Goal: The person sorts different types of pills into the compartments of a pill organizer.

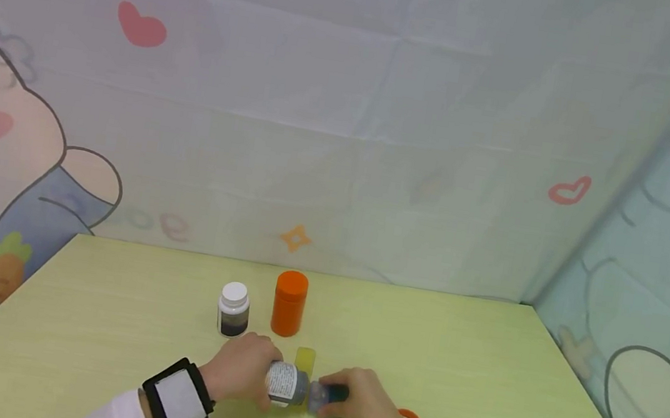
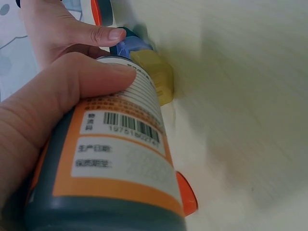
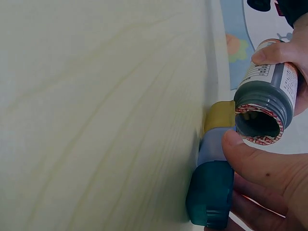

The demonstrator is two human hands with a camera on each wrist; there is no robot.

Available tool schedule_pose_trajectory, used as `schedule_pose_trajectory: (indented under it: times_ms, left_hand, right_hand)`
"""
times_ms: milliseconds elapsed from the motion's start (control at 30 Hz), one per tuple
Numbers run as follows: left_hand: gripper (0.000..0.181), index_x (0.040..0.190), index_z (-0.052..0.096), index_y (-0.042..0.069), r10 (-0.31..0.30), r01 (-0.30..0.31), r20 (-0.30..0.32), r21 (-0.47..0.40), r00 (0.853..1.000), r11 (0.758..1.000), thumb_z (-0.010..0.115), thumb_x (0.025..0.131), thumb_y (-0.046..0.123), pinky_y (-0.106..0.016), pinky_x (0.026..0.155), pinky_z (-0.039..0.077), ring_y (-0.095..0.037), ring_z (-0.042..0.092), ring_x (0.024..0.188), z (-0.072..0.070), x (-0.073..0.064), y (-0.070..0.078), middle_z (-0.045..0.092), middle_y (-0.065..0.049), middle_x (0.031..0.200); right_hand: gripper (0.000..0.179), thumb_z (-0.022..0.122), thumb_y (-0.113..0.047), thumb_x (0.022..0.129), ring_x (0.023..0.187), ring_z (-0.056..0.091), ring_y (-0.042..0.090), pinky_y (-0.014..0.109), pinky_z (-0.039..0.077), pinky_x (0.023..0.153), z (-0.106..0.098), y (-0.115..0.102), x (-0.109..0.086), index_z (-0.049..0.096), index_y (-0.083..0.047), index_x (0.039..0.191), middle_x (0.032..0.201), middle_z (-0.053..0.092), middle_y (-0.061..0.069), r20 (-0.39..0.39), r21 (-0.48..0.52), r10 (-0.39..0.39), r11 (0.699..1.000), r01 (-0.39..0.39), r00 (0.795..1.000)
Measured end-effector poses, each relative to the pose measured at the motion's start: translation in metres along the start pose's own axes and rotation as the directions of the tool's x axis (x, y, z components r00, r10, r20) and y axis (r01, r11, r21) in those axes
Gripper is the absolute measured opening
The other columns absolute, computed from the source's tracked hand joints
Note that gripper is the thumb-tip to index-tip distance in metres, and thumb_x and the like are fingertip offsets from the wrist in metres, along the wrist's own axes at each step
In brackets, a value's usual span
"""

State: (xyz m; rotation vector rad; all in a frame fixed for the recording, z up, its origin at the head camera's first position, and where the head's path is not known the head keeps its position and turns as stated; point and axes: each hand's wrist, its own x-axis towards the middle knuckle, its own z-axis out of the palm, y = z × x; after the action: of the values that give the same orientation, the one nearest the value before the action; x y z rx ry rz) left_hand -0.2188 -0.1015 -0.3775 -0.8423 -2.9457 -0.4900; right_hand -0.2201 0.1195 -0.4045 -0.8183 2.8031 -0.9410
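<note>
My left hand (image 1: 246, 368) grips a dark pill bottle (image 1: 283, 383) with a white and orange label, its thumb across the label (image 2: 115, 144). The bottle lies tilted toward the right. Its uncapped mouth (image 3: 260, 126) shows a torn red-and-white seal round the rim, and a few pale pieces seem to sit inside. My right hand (image 1: 367, 405) pinches a pill box with a yellow section (image 3: 220, 115), a pale blue section (image 3: 211, 144) and a teal section (image 3: 210, 192). The mouth is close beside the yellow and blue sections; whether they touch I cannot tell.
Beyond the left hand stand a white-capped bottle (image 1: 233, 311) and a taller orange bottle (image 1: 289, 305). A round orange cap (image 1: 411, 417) lies partly hidden behind the right wrist. The pale yellow table (image 1: 98, 318) meets a printed cloth backdrop (image 1: 338, 188).
</note>
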Motion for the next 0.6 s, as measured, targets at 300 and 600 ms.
schedule_pose_trajectory:
  times_ms: [300, 600]
  left_hand:
    - [0.038, 0.077, 0.067, 0.010, -0.017, 0.017, 0.014, 0.012, 1.000, 1.000, 0.085, 0.046, 0.022, -0.022, 0.053, 0.037, -0.009, 0.045, 0.059, -0.004, 0.000, 0.006, 0.055, 0.007, 0.066]
    - [0.035, 0.076, 0.066, 0.009, -0.082, 0.082, 0.046, 0.010, 0.996, 0.997, 0.084, 0.048, 0.022, -0.024, 0.052, 0.038, -0.011, 0.045, 0.059, -0.009, 0.002, 0.013, 0.053, 0.006, 0.064]
  right_hand:
    - [0.041, 0.080, -0.019, 0.065, 0.088, 0.061, 0.022, 0.034, 0.049, 0.076, 0.000, 0.001, 0.000, 0.068, -0.001, 0.100, 0.097, 0.067, 0.011, -0.007, -0.003, -0.015, 1.000, 0.015, 1.000]
    - [0.044, 0.081, -0.021, 0.064, 0.090, 0.061, 0.024, 0.037, 0.049, 0.077, -0.001, -0.001, -0.002, 0.068, -0.002, 0.101, 0.097, 0.067, 0.012, -0.007, 0.005, -0.010, 1.000, 0.010, 1.000]
